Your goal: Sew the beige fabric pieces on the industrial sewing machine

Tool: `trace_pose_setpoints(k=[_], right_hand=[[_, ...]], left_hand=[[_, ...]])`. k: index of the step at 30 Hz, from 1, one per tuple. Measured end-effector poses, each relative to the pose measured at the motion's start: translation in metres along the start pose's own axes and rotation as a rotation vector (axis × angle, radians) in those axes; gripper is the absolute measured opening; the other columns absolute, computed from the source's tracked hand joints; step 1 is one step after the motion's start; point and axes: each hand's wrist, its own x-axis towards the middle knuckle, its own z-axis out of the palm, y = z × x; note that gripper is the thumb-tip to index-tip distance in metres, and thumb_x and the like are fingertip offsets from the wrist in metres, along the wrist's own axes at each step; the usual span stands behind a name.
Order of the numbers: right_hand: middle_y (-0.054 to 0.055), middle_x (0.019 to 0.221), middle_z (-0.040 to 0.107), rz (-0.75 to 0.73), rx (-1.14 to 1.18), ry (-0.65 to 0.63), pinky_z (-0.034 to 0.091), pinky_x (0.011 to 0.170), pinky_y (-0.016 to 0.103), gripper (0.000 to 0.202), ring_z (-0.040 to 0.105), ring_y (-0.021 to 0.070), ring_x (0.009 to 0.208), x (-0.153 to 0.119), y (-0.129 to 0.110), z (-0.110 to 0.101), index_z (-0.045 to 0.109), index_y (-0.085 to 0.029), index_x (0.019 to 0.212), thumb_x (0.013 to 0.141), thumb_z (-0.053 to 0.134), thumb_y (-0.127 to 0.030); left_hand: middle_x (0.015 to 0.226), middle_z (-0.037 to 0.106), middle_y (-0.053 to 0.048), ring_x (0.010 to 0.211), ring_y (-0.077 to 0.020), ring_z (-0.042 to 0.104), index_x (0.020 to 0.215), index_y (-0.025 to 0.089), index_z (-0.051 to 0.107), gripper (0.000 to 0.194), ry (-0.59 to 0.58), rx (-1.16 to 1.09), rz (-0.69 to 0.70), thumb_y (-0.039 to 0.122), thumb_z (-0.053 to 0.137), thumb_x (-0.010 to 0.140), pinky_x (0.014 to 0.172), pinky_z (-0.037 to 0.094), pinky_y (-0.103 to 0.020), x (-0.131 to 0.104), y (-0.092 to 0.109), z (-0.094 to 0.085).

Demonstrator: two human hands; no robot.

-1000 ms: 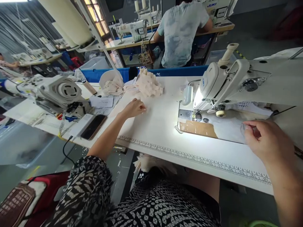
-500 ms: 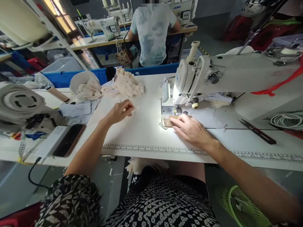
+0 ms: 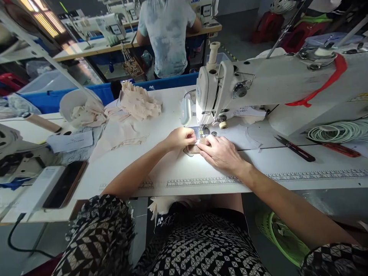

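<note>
Sewing machine (image 3: 214, 90), left hand (image 3: 180, 138) beside right hand (image 3: 220, 152), gap before ruled edge (image 3: 205, 181)

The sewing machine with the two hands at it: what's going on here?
Someone seated at the table has both hands close together by the lit needle area of the sewing machine. The left hand has its fingers bent inward; whatever it may hold is too small to make out. The right hand rests palm down beside it. A pile of ruffled cloth sits farther back, and snips lie to the right.
</note>
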Motion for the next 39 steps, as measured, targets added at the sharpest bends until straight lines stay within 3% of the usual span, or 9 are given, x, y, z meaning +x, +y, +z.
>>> trace_pose_setpoints(k=[7, 11, 16, 27, 29, 31, 35, 37, 39], right_hand=[[0.010, 0.095, 0.065, -0.010, 0.062, 0.101, 0.032, 0.071, 0.034, 0.040, 0.043, 0.0193, 0.074, -0.001, -0.001, -0.004, 0.077, -0.018, 0.111, 0.110, 0.039, -0.030], [0.009, 0.094, 0.065, 0.000, 0.134, 0.160, 0.035, 0.072, 0.034, 0.039, 0.049, 0.0197, 0.077, -0.007, 0.006, 0.000, 0.078, -0.016, 0.109, 0.109, 0.040, -0.025], [0.009, 0.095, 0.066, 0.038, 0.162, 0.159, 0.037, 0.077, 0.035, 0.038, 0.053, 0.0206, 0.081, -0.010, 0.010, 0.006, 0.078, -0.016, 0.105, 0.109, 0.041, -0.025], [0.009, 0.093, 0.065, 0.016, 0.020, 0.122, 0.032, 0.073, 0.035, 0.036, 0.046, 0.0208, 0.076, -0.004, 0.000, 0.003, 0.077, -0.019, 0.119, 0.108, 0.044, -0.027], [0.009, 0.093, 0.066, 0.008, -0.015, 0.108, 0.030, 0.072, 0.036, 0.036, 0.048, 0.0215, 0.078, -0.002, -0.001, 0.002, 0.077, -0.018, 0.118, 0.108, 0.044, -0.026], [0.010, 0.093, 0.067, 0.001, -0.036, 0.109, 0.030, 0.072, 0.037, 0.036, 0.050, 0.0223, 0.079, -0.001, -0.003, 0.003, 0.076, -0.017, 0.119, 0.108, 0.044, -0.026], [0.010, 0.090, 0.066, 0.000, -0.039, 0.107, 0.030, 0.071, 0.037, 0.036, 0.049, 0.0222, 0.078, -0.001, -0.004, 0.003, 0.077, -0.016, 0.107, 0.108, 0.043, -0.026], [0.010, 0.088, 0.066, 0.003, -0.043, 0.106, 0.030, 0.070, 0.037, 0.037, 0.048, 0.0216, 0.076, -0.001, -0.004, 0.004, 0.077, -0.016, 0.098, 0.108, 0.042, -0.025], [0.009, 0.088, 0.065, 0.002, -0.051, 0.117, 0.030, 0.070, 0.037, 0.037, 0.048, 0.0216, 0.076, -0.001, -0.004, 0.005, 0.077, -0.016, 0.101, 0.108, 0.042, -0.024]], left_hand=[[0.082, 0.074, 0.000, 0.079, -0.0183, 0.066, 0.078, 0.021, 0.064, 0.013, 0.028, 0.079, -0.149, 0.029, 0.064, 0.088, 0.070, 0.046, -0.029, -0.002, -0.001, 0.007], [0.084, 0.075, 0.000, 0.081, -0.0186, 0.067, 0.079, 0.021, 0.065, 0.015, 0.023, 0.118, -0.186, 0.031, 0.065, 0.090, 0.074, 0.045, -0.030, -0.003, 0.004, 0.006], [0.080, 0.073, 0.000, 0.077, -0.0174, 0.064, 0.073, 0.020, 0.063, 0.020, 0.016, 0.116, -0.197, 0.033, 0.066, 0.088, 0.070, 0.044, -0.030, 0.001, 0.004, 0.006], [0.081, 0.074, 0.001, 0.076, -0.0178, 0.066, 0.077, 0.020, 0.068, 0.018, -0.039, 0.122, -0.173, 0.035, 0.065, 0.086, 0.068, 0.046, -0.029, 0.009, 0.001, 0.003], [0.084, 0.075, -0.001, 0.077, -0.0185, 0.067, 0.081, 0.020, 0.069, 0.016, -0.021, 0.182, -0.122, 0.034, 0.065, 0.088, 0.068, 0.048, -0.030, 0.008, -0.001, 0.004], [0.092, 0.075, -0.005, 0.080, -0.0200, 0.067, 0.089, 0.019, 0.071, 0.013, 0.081, 0.311, 0.003, 0.028, 0.063, 0.091, 0.070, 0.051, -0.033, 0.002, -0.002, 0.007], [0.108, 0.074, -0.014, 0.094, -0.0239, 0.069, 0.100, 0.016, 0.071, 0.027, 0.318, 0.574, 0.426, 0.019, 0.045, 0.104, 0.086, 0.058, -0.042, -0.023, -0.002, 0.022], [0.113, 0.075, -0.016, 0.102, -0.0254, 0.069, 0.107, 0.014, 0.071, 0.034, 0.325, 0.641, 0.565, 0.017, 0.038, 0.108, 0.092, 0.059, -0.046, -0.036, -0.002, 0.030], [0.115, 0.075, -0.018, 0.107, -0.0267, 0.070, 0.116, 0.009, 0.070, 0.037, 0.288, 0.699, 0.606, 0.016, 0.035, 0.109, 0.094, 0.061, -0.047, -0.045, -0.004, 0.037]])
